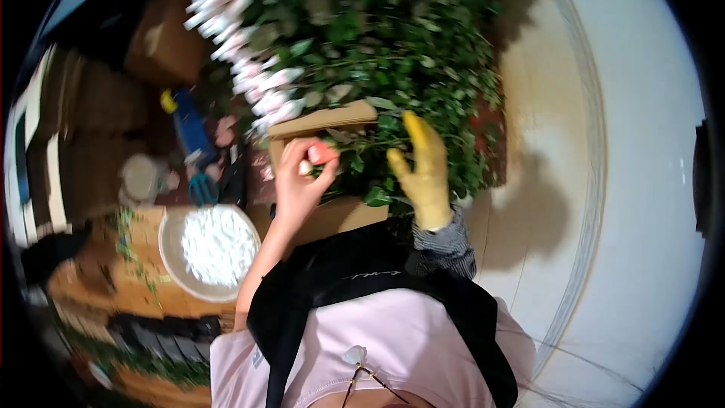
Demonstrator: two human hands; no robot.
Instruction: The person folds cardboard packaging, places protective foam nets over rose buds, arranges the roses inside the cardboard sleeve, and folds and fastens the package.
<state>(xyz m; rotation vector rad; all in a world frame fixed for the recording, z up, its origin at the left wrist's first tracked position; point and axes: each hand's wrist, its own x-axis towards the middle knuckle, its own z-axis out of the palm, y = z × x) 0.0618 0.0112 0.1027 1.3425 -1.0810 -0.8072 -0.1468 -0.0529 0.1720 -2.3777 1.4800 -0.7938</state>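
Observation:
My bare left hand [298, 181] has its thumb and fingers closed around a coral-pink rose [321, 153] at the bloom end. The rose's leafy stem [362, 159] reaches right toward my right hand [424, 181], which wears a yellow glove. Its thumb and fingers are spread apart beside the leaves. Under both hands lies an open cardboard box [340, 217], partly covered by foliage. Beyond it a large pile of roses has green leaves [393, 45] on the right and white-sleeved pale pink blooms [249, 68] along its left side.
A round bowl [168, 245] full of white sleeves [217, 245] stands left of my forearm. Past it are teal-handled scissors [202, 189], a blue tool [187, 125] and a plastic jar [143, 176]. A white wall [642, 181] rises at the right.

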